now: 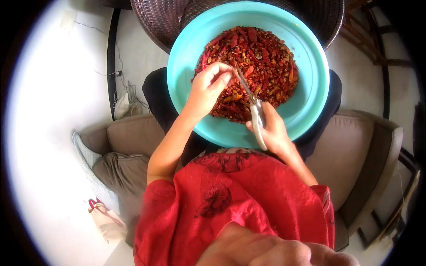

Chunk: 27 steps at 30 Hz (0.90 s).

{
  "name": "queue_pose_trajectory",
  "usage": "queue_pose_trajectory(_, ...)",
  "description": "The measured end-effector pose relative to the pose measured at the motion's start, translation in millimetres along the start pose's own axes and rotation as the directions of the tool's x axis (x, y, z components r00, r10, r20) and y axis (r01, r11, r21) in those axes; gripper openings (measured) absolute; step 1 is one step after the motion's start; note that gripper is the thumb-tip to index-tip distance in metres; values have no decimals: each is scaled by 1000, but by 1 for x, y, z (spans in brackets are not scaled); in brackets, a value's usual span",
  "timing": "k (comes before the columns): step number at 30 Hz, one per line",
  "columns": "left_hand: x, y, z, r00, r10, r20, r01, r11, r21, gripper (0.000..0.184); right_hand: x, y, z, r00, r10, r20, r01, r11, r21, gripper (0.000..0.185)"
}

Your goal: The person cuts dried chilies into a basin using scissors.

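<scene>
Currently, the right hand (274,126) has its grip wrapped around scissors (254,101), blades over chopped red chilies (268,60) in a turquoise basin (320,84); the left hand (208,86) pinches a small chili piece at their tips. Beyond sits a woven basket (156,21).

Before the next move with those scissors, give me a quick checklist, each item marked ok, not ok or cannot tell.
1. Scissors in hand: ok; the right hand grips the handles.
2. Left hand well away from the blades: not ok; its fingertips are right by the blade tips.
3. Anything pinched in the left hand: cannot tell; too small to make out.
4. Blades over the basin: ok; they point across it, above the red pieces.
5. Pile inside the rim: ok.
6. Basin firmly supported: cannot tell; its underside is hidden.
</scene>
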<state>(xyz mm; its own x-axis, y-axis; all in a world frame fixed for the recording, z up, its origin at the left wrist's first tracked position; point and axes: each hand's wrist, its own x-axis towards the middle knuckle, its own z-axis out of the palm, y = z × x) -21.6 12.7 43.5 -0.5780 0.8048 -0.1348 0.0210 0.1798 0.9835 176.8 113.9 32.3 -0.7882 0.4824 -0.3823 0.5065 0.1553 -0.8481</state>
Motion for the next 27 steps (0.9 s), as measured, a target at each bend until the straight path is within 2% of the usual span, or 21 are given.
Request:
queue_pose_trajectory(1,-2,-5,1,999,-45,27,48,993,-107,8,1,-3,-1,1000,24,18,-23,999,-33,57)
queue_pose_trajectory(4,-8,-17,-1,994,-34,102,39,998,-50,12,0,-6,-1,999,24,31,-21,995,-100,56)
queue_pose_trajectory(5,-10,-18,0,990,-64,129,78,991,-106,11,1,-7,-1,1000,-2,27,5,991,-132,54)
queue_pose_trajectory(9,-13,-19,3,998,-45,37,48,993,-109,8,4,-6,-2,998,18,57,-10,989,-148,50)
queue_pose_trajectory(11,-13,-20,-2,984,-171,49,176,974,-145,11,4,-4,-3,994,30,104,-16,991,-135,46)
queue_pose_trajectory(12,-14,-20,-2,984,-170,50,176,973,-147,11,4,-3,-4,994,31,104,-17,991,-136,46)
queue_pose_trajectory(14,-15,-20,-3,978,-204,54,211,938,-276,15,3,-2,-4,986,88,139,-81,995,-57,48)
queue_pose_trajectory(18,-16,-28,-3,984,-177,6,169,927,-334,15,2,-7,-3,997,39,71,-26,986,-167,52)
queue_pose_trajectory(20,-17,-32,-5,988,-133,75,150,931,-334,20,3,-5,-1,997,-73,35,79,971,-224,55)
queue_pose_trajectory(23,-19,-23,0,981,-183,64,194,931,-308,14,3,-8,0,992,-125,13,124,966,-226,53)
queue_pose_trajectory(27,-19,-34,1,988,-137,71,152,939,-309,12,4,-10,2,998,-52,42,60,970,-237,49)
